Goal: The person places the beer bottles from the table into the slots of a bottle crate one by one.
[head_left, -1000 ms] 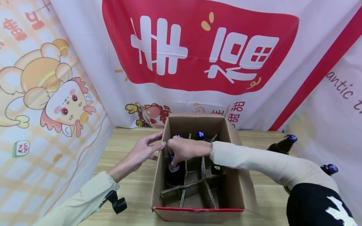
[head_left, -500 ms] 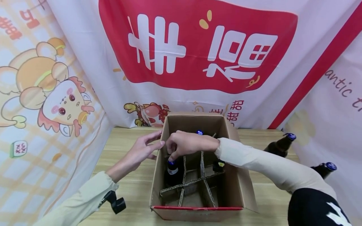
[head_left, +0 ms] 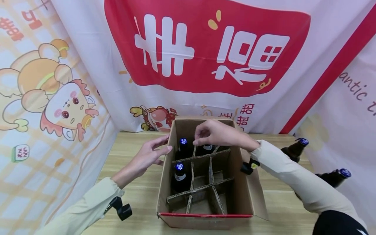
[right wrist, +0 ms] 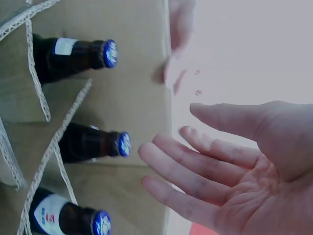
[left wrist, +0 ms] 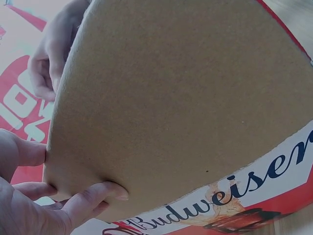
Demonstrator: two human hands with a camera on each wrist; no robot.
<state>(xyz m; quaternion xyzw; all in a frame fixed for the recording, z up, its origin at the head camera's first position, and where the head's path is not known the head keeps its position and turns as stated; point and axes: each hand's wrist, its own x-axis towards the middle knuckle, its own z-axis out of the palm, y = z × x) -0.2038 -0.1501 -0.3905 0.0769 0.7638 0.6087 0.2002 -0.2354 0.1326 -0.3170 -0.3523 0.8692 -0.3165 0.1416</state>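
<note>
A cardboard box [head_left: 205, 222] stands with its top flaps spread, its inside split by a cardboard divider [head_left: 202, 188]. Three dark glass beer bottles with blue caps stand upright in its cells: a rear left bottle [head_left: 183, 148], a rear middle bottle [head_left: 207, 148] partly behind my hand, and a left middle bottle [head_left: 180, 178]. My right hand [head_left: 218, 133] hovers over the box's rear, holding nothing, fingers loosely bent; its palm and spread fingers show in the right wrist view. My left hand [head_left: 144, 158] touches the box's left wall near the rim, fingertips on the outside [left wrist: 83, 200].
Right of the box, two more beer bottles stand on the wooden table, one further back [head_left: 295, 150] and one nearer [head_left: 335, 178], partly behind my right sleeve. A flap [head_left: 258, 189] sticks out on the box's right side. A printed cloth [head_left: 205, 107] hangs behind.
My right hand has let go of the left middle bottle's neck and moved up, back and to the right. The bottle stays in its cell. My left hand stays on the wall.
</note>
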